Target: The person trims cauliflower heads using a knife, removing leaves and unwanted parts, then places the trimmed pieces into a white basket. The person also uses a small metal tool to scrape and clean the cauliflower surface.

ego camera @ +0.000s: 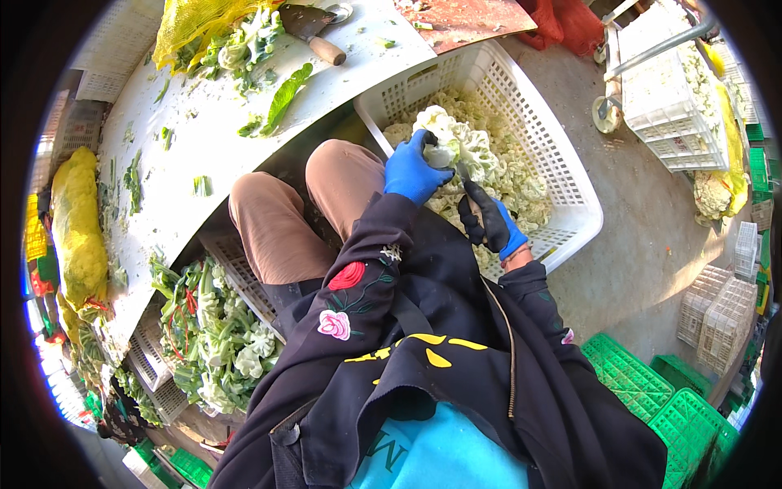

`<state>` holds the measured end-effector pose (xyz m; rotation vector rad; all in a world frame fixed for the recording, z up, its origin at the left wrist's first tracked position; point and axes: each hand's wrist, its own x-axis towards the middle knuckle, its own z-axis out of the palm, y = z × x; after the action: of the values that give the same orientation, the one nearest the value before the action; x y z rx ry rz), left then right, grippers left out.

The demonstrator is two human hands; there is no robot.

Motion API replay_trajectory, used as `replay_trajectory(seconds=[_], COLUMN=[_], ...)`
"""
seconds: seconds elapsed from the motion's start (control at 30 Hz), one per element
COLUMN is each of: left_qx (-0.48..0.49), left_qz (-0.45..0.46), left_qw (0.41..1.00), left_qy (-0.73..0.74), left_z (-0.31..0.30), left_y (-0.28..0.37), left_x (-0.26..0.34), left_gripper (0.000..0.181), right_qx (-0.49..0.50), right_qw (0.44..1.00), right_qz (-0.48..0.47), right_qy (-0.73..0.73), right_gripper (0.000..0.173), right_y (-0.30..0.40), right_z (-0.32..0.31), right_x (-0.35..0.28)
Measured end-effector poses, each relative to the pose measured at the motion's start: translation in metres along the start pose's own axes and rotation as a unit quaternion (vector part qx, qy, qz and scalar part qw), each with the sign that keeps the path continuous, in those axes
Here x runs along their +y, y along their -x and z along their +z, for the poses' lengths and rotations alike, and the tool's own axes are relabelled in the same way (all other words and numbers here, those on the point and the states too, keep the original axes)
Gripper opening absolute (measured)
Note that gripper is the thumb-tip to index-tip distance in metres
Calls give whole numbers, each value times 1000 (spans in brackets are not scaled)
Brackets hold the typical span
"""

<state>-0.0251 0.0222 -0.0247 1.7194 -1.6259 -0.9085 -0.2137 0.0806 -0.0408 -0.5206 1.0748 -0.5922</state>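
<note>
My left hand (416,167), in a blue glove with dark fingertips, grips a piece of cauliflower head (449,137) by its stem side. Just below and to the right, my right hand (490,220), gloved in blue and black, is closed around a small knife (462,172); its handle is mostly hidden in the fingers. The blade touches or nearly touches the cauliflower's underside. Both hands are above a white plastic crate (571,183), which holds many cut cauliflower florets (525,189).
A white table (214,131) to the left bears leaf scraps, a cleaver with a wooden handle (327,51) and a yellow mesh bag (195,24). Below it, a crate holds cauliflower leaves and stalks (214,342). On the right are a loaded trolley (611,91) and green crates (629,370).
</note>
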Motion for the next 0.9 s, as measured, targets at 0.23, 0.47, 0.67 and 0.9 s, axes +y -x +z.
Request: replay_trajectory(seconds=[0.23, 0.47, 0.67, 0.9], left_qx=[-55, -103, 70, 51], left_qz=[-18, -87, 7, 24], left_qw=[878, 848, 949, 977], left_qy=[475, 513, 308, 208], left_z=[-21, -40, -19, -18], left_y=[-7, -3, -5, -2], left_x=[-21, 4, -24, -18], left_gripper=[57, 62, 77, 77], right_qx=[206, 116, 160, 174], right_qw=[941, 944, 929, 912], right_qz=[-252, -306, -288, -192], right_qy=[91, -44, 170, 319], right_gripper=[33, 16, 37, 45], right_y=[9, -9, -7, 34], right_z=[14, 27, 19, 35], right_x=[3, 4, 11, -24])
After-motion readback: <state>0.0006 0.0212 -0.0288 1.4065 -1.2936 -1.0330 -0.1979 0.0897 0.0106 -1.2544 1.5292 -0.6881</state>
